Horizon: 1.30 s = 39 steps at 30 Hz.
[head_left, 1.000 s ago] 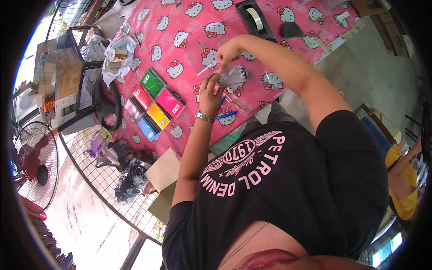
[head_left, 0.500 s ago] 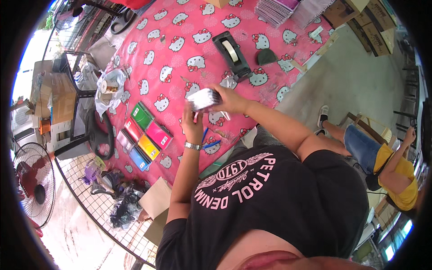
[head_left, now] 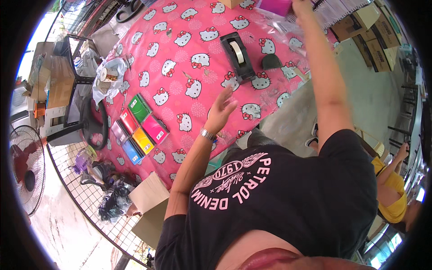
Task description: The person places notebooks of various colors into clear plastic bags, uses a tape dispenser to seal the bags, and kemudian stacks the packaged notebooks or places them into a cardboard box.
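Purple notebook point(head_left: 274, 6) was at the far right part of the desk point(head_left: 182, 56), cut partly by the upper border of the view. The right hand point(head_left: 302, 7) was just beside it, with the arm stretched long; because its fingers were partly out of view, I cannot tell whether they grasped the notebook or only touched it. Next to this hand, on its right, lay spiral-bound notebooks point(head_left: 330, 12), and some clear plastic point(head_left: 281, 28) shone on the near side. The left hand point(head_left: 221, 110) was released and held nothing; its fingers were loosely spread above the pink cloth point(head_left: 204, 83) of the desk, near the black tape dispenser point(head_left: 238, 58). Just right of the dispenser was a dark green rounded object point(head_left: 271, 61).

Well apart on the left, six small notebooks point(head_left: 145, 141) of different colours lay close together in two columns. Between them and the dispenser there was a wide free stretch of cloth. The near edge of the desk ran close before the person's body, and the right edge passed under the right forearm. Beyond this edge was open grey floor, with cardboard boxes point(head_left: 378, 42) farther up. A white plastic bag point(head_left: 109, 87) occupied the left edge.
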{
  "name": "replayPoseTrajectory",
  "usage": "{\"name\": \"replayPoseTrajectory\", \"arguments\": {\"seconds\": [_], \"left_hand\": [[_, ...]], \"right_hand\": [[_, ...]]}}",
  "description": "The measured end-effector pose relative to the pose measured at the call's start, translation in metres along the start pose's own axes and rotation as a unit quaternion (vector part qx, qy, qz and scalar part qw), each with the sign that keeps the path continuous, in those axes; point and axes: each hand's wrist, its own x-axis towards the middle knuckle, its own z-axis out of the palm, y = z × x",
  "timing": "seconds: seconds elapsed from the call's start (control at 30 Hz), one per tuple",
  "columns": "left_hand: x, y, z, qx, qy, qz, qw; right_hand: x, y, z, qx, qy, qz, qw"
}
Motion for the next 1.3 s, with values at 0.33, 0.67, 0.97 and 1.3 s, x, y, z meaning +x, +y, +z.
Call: {"name": "replayPoseTrajectory", "arguments": {"seconds": [0.33, 0.67, 0.97, 1.3], "left_hand": [[0.072, 0.068, 0.048, -0.195, 0.140, 0.036, 0.970], [0.032, 0.082, -0.018, 0.256, 0.298, 0.118, 0.912], [-0.040, -0.016, -0.130, 0.160, 0.280, -0.076, 0.944], [0.021, 0.101, 0.000, -0.266, 0.127, 0.056, 0.954]], "right_hand": [[-0.142, 0.071, 0.079, 0.246, -0.024, 0.250, 0.936], [-0.117, 0.055, 0.056, 0.151, -0.018, 0.063, 0.986], [-0.109, 0.033, 0.061, 0.343, -0.080, 0.169, 0.921], [-0.191, 0.066, 0.096, 0.356, -0.091, 0.195, 0.909]]}}
